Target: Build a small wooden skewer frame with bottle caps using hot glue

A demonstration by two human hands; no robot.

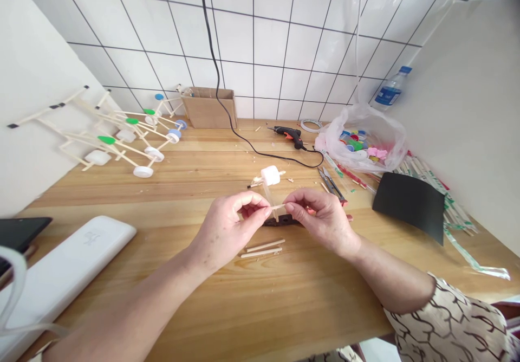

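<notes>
Short pale stick (278, 206), pinched at both ends.
Left hand (229, 224) and right hand (325, 221) grip opposite ends above the wooden table (280, 302), beyond loose sticks (261, 252). Step in hand: apparently two-handed work on this stick; next move likely calls for a steady pinch.

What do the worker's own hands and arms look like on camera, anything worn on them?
The left hand and right hand are bare, with no gloves or watch showing. The right sleeve is loose and cream, patterned with dark curving lines, and leaves the forearm uncovered. Only a sliver of left sleeve shows.
</notes>
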